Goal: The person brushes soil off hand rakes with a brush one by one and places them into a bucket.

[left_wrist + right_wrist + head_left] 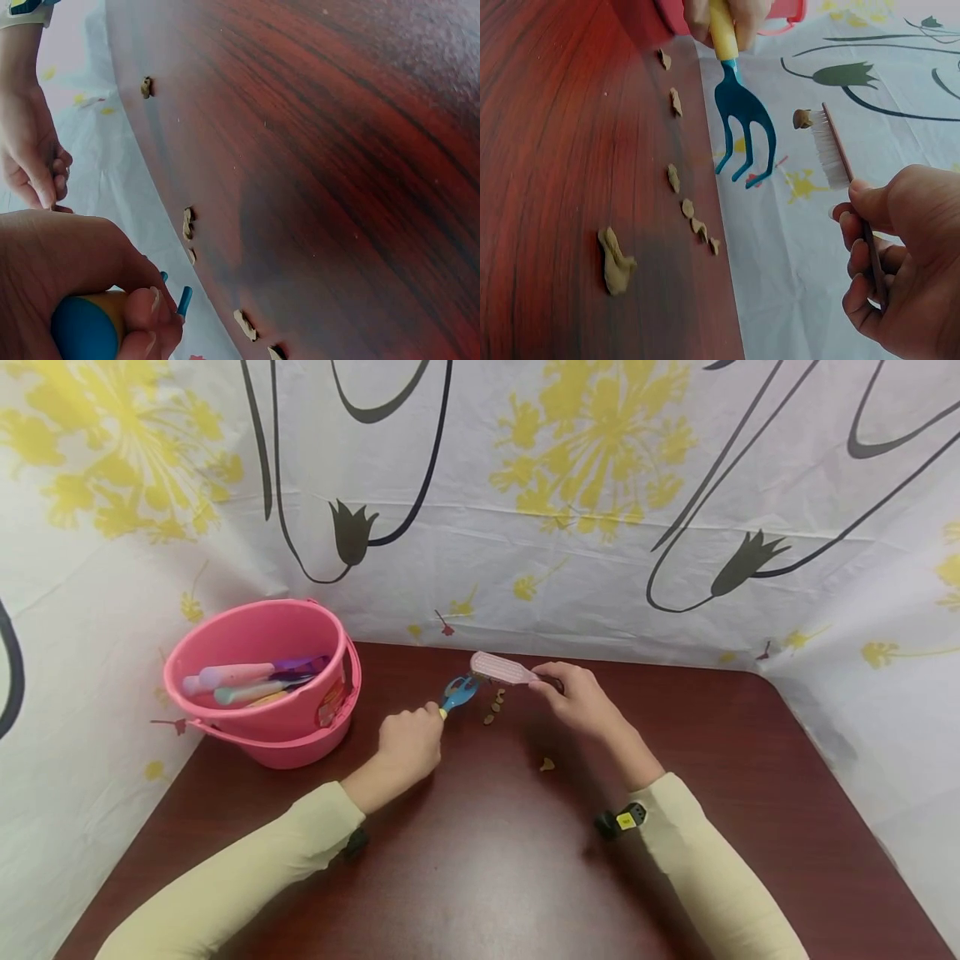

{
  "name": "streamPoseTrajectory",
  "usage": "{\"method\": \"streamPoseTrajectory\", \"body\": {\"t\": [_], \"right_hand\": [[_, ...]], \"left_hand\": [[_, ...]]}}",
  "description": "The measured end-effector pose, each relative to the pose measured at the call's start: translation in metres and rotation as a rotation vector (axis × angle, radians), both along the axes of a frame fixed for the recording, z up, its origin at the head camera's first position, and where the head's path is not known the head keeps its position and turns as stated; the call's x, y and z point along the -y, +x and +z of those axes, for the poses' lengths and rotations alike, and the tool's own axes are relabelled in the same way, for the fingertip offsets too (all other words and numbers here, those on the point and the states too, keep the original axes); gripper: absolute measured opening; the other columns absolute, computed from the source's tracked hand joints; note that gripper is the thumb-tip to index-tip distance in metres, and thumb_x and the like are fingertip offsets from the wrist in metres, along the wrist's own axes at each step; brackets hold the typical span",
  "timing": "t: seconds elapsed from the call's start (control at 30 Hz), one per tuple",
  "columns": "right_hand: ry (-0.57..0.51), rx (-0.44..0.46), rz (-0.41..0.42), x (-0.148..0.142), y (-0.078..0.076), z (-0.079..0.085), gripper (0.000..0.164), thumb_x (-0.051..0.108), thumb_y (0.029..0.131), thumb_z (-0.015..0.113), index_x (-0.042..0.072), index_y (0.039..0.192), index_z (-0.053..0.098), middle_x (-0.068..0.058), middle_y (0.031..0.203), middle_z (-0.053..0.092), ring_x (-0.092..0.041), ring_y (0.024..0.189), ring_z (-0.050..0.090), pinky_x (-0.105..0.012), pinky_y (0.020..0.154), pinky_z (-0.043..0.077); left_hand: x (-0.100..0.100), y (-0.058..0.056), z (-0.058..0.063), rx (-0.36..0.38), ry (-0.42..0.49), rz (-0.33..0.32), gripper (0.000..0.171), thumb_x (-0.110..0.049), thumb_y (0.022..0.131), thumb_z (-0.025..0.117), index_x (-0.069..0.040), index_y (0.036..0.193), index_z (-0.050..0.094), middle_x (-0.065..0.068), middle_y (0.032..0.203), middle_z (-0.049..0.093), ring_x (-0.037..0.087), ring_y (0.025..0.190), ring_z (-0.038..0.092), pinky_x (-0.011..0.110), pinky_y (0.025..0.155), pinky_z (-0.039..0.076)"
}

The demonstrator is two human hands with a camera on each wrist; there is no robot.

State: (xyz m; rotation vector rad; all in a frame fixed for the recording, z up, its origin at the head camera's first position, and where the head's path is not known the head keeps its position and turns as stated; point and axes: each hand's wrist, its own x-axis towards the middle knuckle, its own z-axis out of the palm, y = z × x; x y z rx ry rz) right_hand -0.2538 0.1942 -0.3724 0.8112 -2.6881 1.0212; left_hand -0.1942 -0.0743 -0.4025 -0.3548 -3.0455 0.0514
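My left hand (pixel 411 742) grips the yellow-and-blue handle of a small hand fork (pixel 742 112), whose blue tines bend at the tips. In my right hand (pixel 581 697) is a brush (pixel 501 668) with a pale pink back, held by its thin handle. Its white bristles (pixel 826 154) face the fork in the right wrist view, and a small brown clump (pixel 802 118) sits at their tips. Fork and brush head are close together over the far part of the table. Several tan crumbs (pixel 673 178) lie below them, and a larger tan piece (pixel 547 764) lies nearer me.
A pink bucket (pixel 258 727) stands at the table's left, with several colourful handled things (pixel 238 673) inside. Behind the dark red-brown table (pixel 465 860) hangs a white flowered sheet (pixel 465 468), which also runs along both sides.
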Motion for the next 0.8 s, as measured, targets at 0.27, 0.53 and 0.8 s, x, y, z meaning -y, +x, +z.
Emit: {"method": "streamPoseTrajectory", "body": {"t": [0.27, 0.53, 0.8], "right_hand": [[0.018, 0.02, 0.04, 0.017, -0.001, -0.002, 0.024, 0.015, 0.101, 0.065, -0.001, 0.119, 0.07, -0.013, 0.11, 0.069, -0.023, 0.088, 0.06, -0.042, 0.077, 0.049], [0.065, 0.032, 0.067, 0.033, -0.003, 0.003, 0.02, 0.015, 0.101, 0.065, 0.001, 0.113, 0.072, -0.008, 0.104, 0.071, -0.021, 0.086, 0.061, -0.04, 0.078, 0.049], [0.134, 0.048, 0.098, 0.043, -0.003, 0.003, 0.026, 0.016, 0.101, 0.065, -0.002, 0.12, 0.071, -0.014, 0.116, 0.071, -0.024, 0.1, 0.066, -0.043, 0.086, 0.051]], "left_hand": [[0.001, 0.002, 0.001, -0.025, -0.007, -0.006, 0.032, -0.024, 0.086, 0.074, 0.001, 0.099, 0.06, 0.01, 0.074, 0.062, 0.026, 0.059, 0.062, 0.04, 0.049, 0.05], [0.001, 0.003, -0.002, -0.051, -0.009, -0.014, 0.033, -0.025, 0.083, 0.076, 0.001, 0.098, 0.06, 0.011, 0.075, 0.063, 0.027, 0.062, 0.063, 0.041, 0.05, 0.051], [0.001, 0.003, 0.0, -0.021, -0.014, -0.011, 0.038, -0.026, 0.083, 0.078, 0.001, 0.102, 0.059, 0.011, 0.075, 0.063, 0.026, 0.059, 0.062, 0.039, 0.05, 0.051]]}}
